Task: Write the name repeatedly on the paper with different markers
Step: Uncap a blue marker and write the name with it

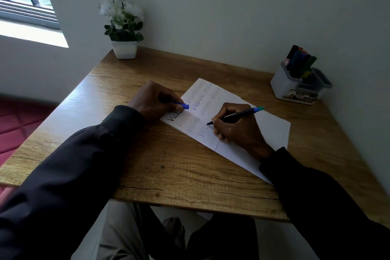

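The right hand (234, 126) grips a black marker (234, 115), tip on the paper (272, 126); the left hand (155, 101) pinches a blue cap (183, 105) at the paper's left edge.

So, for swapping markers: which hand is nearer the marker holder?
Right. The right hand, gripping a marker on the paper, is left of the marker holder; the left hand holds a blue cap farther left.

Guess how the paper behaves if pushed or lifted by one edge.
Likely floppy: the paper is one thin, creased sheet. Probably light and apt to slide on the smooth table; the left hand rests on its edge, perhaps pinning it.
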Tool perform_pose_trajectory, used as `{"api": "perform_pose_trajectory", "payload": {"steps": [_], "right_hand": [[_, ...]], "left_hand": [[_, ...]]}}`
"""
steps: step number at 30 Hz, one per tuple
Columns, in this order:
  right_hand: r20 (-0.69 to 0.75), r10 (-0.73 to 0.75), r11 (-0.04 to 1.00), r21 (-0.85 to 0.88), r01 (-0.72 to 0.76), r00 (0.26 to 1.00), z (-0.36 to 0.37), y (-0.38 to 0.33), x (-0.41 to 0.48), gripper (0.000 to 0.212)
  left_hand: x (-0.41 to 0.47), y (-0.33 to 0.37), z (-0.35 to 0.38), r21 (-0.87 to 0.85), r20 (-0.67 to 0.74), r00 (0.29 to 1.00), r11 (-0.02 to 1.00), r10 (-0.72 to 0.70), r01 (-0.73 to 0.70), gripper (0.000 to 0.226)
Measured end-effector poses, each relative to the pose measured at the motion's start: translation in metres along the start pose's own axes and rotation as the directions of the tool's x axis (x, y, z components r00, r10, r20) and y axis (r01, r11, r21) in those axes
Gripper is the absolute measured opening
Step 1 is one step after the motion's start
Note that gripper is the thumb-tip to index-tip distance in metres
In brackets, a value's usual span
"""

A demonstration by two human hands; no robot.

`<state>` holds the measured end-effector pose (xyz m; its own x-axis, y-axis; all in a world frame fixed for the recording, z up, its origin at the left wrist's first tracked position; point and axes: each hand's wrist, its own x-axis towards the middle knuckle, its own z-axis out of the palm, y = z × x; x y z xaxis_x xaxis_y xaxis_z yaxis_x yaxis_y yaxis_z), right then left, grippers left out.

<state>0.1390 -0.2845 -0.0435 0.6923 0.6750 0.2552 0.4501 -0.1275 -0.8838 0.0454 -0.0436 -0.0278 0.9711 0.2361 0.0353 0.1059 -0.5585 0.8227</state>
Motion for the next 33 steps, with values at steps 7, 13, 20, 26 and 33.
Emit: {"api": "perform_pose_trajectory", "payload": {"steps": [7,13,20,26,33], "right_hand": [[0.032,-0.012,1.000,-0.008,0.012,0.999,-0.0005,0.0009,0.0007,0.011],[0.009,-0.027,0.999,-0.040,0.027,1.000,-0.0018,0.0016,0.0001,0.012],[-0.027,-0.003,1.000,0.007,0.004,1.000,-0.0004,0.0028,0.0008,0.012],[-0.038,0.023,0.999,-0.024,-0.024,0.999,-0.0001,0.0020,0.0017,0.015],[-0.027,0.013,1.000,-0.007,-0.013,1.000,0.0007,0.0035,0.0023,0.012]], "left_hand": [[0.0000,0.0000,0.0007,0.002,-0.005,1.000,1.000,-0.002,0.002,0.021],[-0.0003,0.0012,0.0001,0.012,-0.003,1.000,1.000,0.011,-0.011,0.023],[-0.0005,0.0018,0.0016,-0.003,-0.010,1.000,1.000,-0.001,0.001,0.023],[-0.0012,0.0026,-0.0002,0.004,-0.001,1.000,1.000,0.006,-0.006,0.023],[-0.0009,0.0027,0.0003,0.001,0.001,1.000,1.000,0.001,-0.001,0.021]]}}
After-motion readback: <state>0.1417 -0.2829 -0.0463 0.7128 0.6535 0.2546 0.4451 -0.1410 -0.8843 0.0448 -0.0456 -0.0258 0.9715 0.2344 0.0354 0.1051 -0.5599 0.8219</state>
